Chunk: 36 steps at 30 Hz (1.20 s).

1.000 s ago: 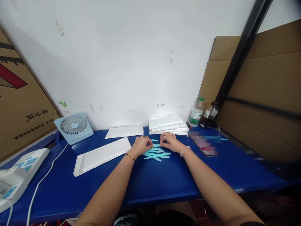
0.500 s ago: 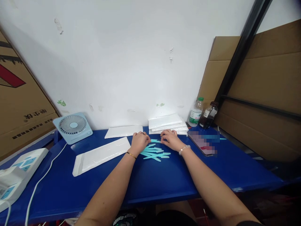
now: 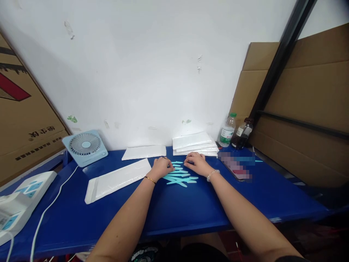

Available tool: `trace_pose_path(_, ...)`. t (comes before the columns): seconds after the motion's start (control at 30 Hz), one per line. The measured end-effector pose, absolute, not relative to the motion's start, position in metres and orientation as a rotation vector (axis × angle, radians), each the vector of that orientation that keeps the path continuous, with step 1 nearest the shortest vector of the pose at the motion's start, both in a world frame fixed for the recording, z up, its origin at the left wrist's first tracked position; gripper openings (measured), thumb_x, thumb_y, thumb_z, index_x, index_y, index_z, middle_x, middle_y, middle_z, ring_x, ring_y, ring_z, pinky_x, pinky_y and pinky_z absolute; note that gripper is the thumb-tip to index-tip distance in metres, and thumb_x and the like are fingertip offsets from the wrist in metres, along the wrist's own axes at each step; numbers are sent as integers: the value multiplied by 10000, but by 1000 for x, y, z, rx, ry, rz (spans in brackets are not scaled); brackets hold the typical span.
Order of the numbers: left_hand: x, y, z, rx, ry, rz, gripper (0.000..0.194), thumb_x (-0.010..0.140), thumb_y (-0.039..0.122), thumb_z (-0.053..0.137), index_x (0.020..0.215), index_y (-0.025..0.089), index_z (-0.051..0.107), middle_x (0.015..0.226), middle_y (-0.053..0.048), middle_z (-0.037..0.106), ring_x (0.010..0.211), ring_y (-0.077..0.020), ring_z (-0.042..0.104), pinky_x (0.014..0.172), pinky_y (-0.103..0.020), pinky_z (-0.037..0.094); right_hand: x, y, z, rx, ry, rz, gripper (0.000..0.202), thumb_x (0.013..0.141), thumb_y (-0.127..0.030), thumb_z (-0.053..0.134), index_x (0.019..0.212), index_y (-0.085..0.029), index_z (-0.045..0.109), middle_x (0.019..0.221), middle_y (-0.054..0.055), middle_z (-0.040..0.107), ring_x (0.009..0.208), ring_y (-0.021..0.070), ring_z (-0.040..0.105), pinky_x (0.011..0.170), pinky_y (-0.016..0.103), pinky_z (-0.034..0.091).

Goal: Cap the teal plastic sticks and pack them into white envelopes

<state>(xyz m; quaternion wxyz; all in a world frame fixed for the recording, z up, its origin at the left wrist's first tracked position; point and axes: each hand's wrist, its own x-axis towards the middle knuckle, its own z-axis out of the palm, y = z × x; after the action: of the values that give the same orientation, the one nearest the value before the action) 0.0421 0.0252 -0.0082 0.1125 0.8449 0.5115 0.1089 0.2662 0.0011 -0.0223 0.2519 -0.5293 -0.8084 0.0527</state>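
Observation:
A loose cluster of thin turquoise plastic sticks [image 3: 178, 180], shaped like small eyebrow razors, lies on the blue table, several of them crossing. My left hand [image 3: 162, 168] is at the cluster's left side, its fingers pinched on the end of one turquoise stick [image 3: 178, 168]. My right hand [image 3: 198, 164] hovers at the far right of the cluster with its fingers bent and apart, holding nothing visible. Another stick [image 3: 178, 162] lies between the two hands at the far edge of the cluster. My left fingers hide some of the stick ends.
One white padded envelope [image 3: 118, 180] lies left of my hand, another [image 3: 144, 152] by the wall. A stack of white envelopes [image 3: 192, 142] stands behind my right hand. Rightward are a phone [image 3: 233, 168] and two bottles [image 3: 227, 133]; leftward a fan [image 3: 85, 145] and power strip [image 3: 29, 193].
My right fingertips have come off the far stick and shifted slightly left and away from me. My left fingertips have moved a little nearer to me, down from that stick's end.

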Motion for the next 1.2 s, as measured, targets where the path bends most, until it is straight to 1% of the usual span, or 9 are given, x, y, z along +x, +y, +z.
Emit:
trace_pose_path(0.13, 45, 25, -7, 2505, 1446, 449, 175, 763, 402, 611, 761, 242, 682, 892, -12, 632, 944, -209, 554, 847, -347, 350, 255, -2, -20, -1327, -2324, 173, 259, 883, -457, 494, 839, -274, 672, 1075, 31, 602, 1059, 237, 461, 894, 422, 258)
trace_pose_path(0.23, 44, 27, -5, 2525, 1468, 540, 173, 777, 396, 604, 779, 242, 682, 881, -16, 616, 946, -210, 542, 861, -359, 341, 260, 1, -17, -1304, -2337, 102, 267, 901, -428, 476, 805, -257, 657, 1085, 30, 606, 1064, 235, 451, 895, 423, 252)
trace_pose_path(0.33, 40, 32, -5, 2514, 1550, 576, 167, 779, 399, 606, 771, 254, 690, 861, -21, 603, 966, -224, 529, 868, -373, 332, 273, 4, -16, -1401, -2257, 24, 252, 904, -404, 479, 801, -260, 659, 1088, 38, 603, 1061, 240, 449, 889, 437, 244)
trace_pose_path(0.43, 35, 36, -6, 2492, 1598, 601, 183, 755, 423, 633, 830, 266, 687, 871, -17, 598, 960, -225, 534, 866, -375, 333, 283, 4, -17, -1504, -2167, 6, 207, 877, -410, 523, 825, -270, 666, 1070, 46, 593, 1054, 247, 450, 890, 453, 241)
trace_pose_path(0.53, 34, 35, -6, 2486, 1597, 623, 277, 714, 445, 669, 924, 265, 661, 919, -19, 599, 958, -222, 541, 866, -371, 335, 280, 0, -18, -1490, -2161, 46, 179, 830, -427, 582, 822, -267, 663, 1066, 39, 578, 1049, 244, 453, 893, 448, 253)
trace_pose_path(0.7, 36, 26, -5, 2551, 1369, 401, 269, 694, 494, 665, 843, 271, 687, 954, -12, 607, 986, -223, 539, 871, -365, 321, 260, -7, -18, -1359, -2349, 200, 182, 731, -423, 688, 740, -244, 660, 1034, 23, 571, 1045, 238, 459, 904, 435, 262)
trace_pose_path(0.83, 39, 23, -6, 2576, 1281, 323, 147, 721, 396, 654, 775, 266, 696, 902, 2, 634, 980, -210, 541, 866, -356, 307, 253, -6, -20, -1371, -2366, 254, 128, 739, -347, 689, 735, -226, 649, 1017, 23, 572, 1040, 225, 468, 912, 431, 260)
trace_pose_path(1.03, 40, 25, -6, 2657, 1321, 424, 124, 771, 328, 603, 730, 246, 687, 886, -6, 642, 958, -208, 536, 859, -369, 294, 259, -4, -19, -1373, -2342, 125, 98, 782, -302, 652, 741, -220, 618, 990, 17, 580, 1018, 206, 470, 901, 406, 259)
trace_pose_path(1.2, 33, 29, -3, 2605, 1524, 563, 127, 786, 313, 587, 748, 238, 683, 920, -28, 638, 978, -222, 524, 854, -391, 287, 277, 0, -15, -1529, -2193, -26, 131, 818, -313, 604, 729, -218, 617, 1028, 36, 579, 1032, 231, 464, 894, 430, 247)
